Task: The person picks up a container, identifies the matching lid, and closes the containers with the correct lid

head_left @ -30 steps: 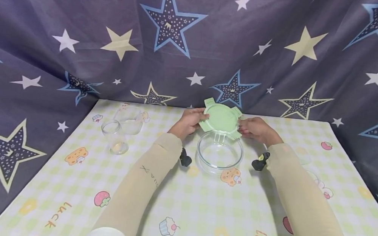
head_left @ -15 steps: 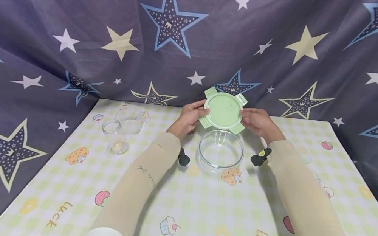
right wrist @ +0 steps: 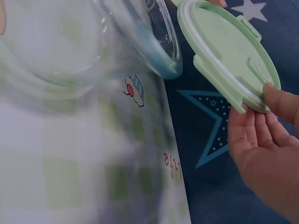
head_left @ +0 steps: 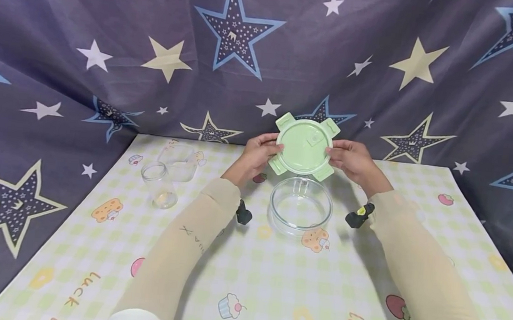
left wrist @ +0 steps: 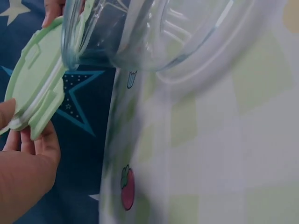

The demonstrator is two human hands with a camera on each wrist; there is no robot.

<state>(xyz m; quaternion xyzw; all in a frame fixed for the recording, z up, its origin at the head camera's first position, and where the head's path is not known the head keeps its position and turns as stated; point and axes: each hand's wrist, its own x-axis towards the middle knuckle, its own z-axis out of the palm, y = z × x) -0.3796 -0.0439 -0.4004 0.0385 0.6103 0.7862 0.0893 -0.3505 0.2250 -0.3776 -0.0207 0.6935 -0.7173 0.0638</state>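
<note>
Between my two hands a round green container lid [head_left: 302, 151] is held up and tilted, its flat face toward the head camera and four-sided flaps splayed out. My left hand [head_left: 257, 155] pinches its left edge, thumb on the face and fingers behind, as the left wrist view shows at the lid's rim [left wrist: 39, 79]. On the opposite edge my right hand [head_left: 353, 161] pinches it the same way; the right wrist view shows a pale sealing ring along the lid [right wrist: 229, 56]. Just in front of and below the lid, a round clear glass bowl [head_left: 300, 205] stands uncovered on the table.
At the left stand a clear jar [head_left: 154, 183] and a clear boxy container [head_left: 181, 165] behind it. A checked cloth with printed pictures covers the table [head_left: 268, 279]. A dark star-patterned curtain [head_left: 125, 29] hangs right behind the table's far edge.
Both hands have raised the lid away from the bowl's back rim and tipped it up, so its face turns more toward the head camera. The bowl has stayed in place.
</note>
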